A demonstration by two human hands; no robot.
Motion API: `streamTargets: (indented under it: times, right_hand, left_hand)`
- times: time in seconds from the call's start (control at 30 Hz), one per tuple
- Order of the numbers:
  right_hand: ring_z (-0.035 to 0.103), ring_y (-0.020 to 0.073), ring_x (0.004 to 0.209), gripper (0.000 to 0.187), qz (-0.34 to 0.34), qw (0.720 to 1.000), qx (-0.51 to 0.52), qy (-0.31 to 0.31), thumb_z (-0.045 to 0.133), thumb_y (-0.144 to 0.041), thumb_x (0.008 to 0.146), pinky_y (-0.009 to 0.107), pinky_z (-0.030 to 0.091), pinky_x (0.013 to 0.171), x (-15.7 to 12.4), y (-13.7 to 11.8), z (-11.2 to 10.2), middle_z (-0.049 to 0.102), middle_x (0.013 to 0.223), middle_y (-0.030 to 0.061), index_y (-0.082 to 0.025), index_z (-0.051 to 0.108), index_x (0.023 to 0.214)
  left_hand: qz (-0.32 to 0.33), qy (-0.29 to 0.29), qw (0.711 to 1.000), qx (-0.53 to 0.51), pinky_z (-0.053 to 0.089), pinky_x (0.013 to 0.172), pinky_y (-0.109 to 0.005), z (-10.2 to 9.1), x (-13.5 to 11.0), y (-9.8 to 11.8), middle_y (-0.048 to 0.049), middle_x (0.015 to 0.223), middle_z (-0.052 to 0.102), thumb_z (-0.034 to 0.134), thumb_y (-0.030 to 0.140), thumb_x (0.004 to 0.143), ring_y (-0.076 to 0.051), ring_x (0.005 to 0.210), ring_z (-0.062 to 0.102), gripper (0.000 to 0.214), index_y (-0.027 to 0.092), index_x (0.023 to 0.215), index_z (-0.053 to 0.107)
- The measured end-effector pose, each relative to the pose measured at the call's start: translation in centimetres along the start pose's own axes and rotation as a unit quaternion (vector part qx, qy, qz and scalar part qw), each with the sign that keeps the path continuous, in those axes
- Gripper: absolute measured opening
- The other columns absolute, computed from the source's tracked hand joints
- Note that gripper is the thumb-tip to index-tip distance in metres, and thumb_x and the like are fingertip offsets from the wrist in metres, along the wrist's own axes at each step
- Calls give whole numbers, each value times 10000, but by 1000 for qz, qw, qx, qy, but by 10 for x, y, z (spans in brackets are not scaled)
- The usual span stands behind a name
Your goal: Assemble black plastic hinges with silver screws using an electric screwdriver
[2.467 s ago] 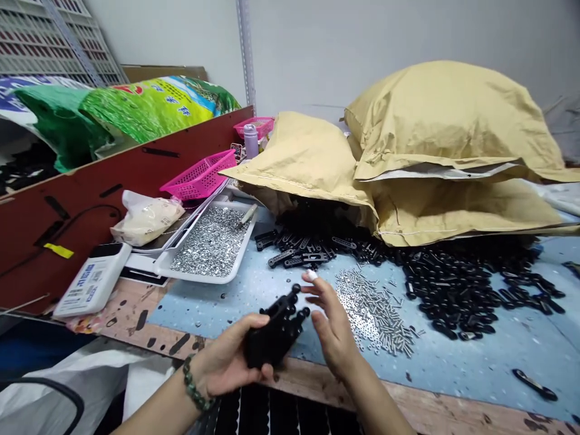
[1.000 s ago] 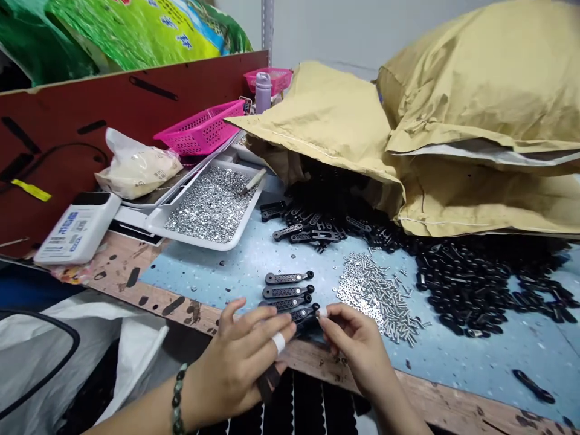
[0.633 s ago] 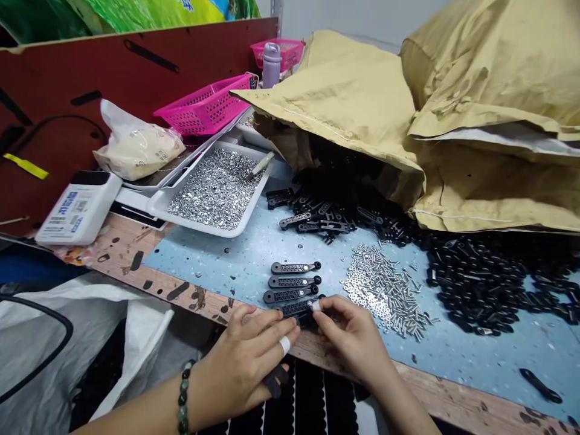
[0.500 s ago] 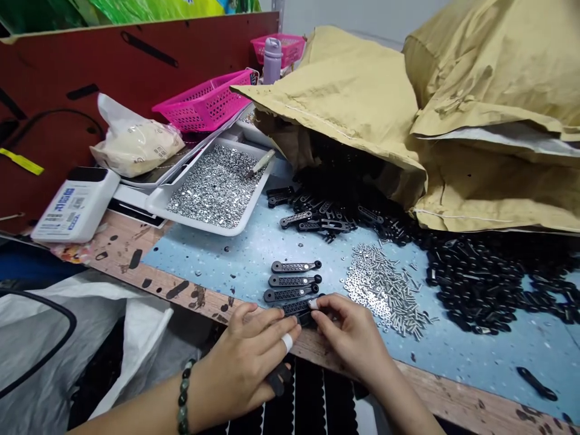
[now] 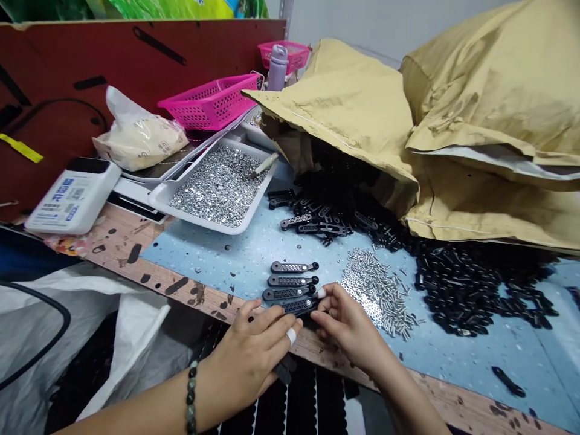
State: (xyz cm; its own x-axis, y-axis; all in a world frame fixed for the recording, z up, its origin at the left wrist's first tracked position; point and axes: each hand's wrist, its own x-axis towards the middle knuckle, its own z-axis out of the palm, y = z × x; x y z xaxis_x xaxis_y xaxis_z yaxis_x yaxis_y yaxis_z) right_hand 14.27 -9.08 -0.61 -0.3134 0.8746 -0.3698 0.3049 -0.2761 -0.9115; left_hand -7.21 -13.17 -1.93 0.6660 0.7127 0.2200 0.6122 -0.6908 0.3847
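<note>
— Pinching the nearest black strip (image 5: pixel 299 306) by its right end, the right hand (image 5: pixel 351 323) has thumb and forefinger closed on it.
— And the left hand (image 5: pixel 254 350)?
— Fingers lie flat over the strip's left end, a dark piece (image 5: pixel 285 370) tucked beneath. I cannot tell whether it grips.
— Where's the strip?
— At the bench (image 5: pixel 235 260) front edge, with three more strips (image 5: pixel 292 280) lined up just behind. Loose screws (image 5: pixel 376 290) lie just right, and a tray of nuts (image 5: pixel 208 225) sits back left.

A tray (image 5: pixel 203 222) of nuts (image 5: pixel 217 184) lies beside a pink basket (image 5: pixel 211 106) and tan sacks (image 5: pixel 362 115).
</note>
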Motion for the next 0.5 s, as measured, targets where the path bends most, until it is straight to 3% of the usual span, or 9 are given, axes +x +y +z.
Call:
streamTargets:
  times: [0.17,0.4,0.5]
  right_hand:
    - [499,91,510,181,-1,995,-94,40,562,-188,794,199,390,443,5,-2,0,518,694,-47,-216,458,940]
    - [496,82,531,210,17,998,64,2,657,-365,767,220,472,508,6,-6,-7,527,694,-30,-185,560,815]
    - [500,83,496,237,13,999,42,8,671,-402,758,233,481,506,5,-8,-9,541,648,-28,-176,597,765]
  left_hand:
    - [0,6,1000,1,84,1053,-439,1,-1,0,-49,1257,572,625,264,833,-263,1168,453,601,197,1384,393]
    - [-7,7,999,-32,123,1064,-422,-1,-11,-2,-65,1343,520,571,227,849,-256,1250,411,582,186,1397,379]
    - [6,14,1000,-27,150,1065,-440,0,-14,-7,-74,1315,547,560,178,816,-265,1251,421,605,182,1395,384]
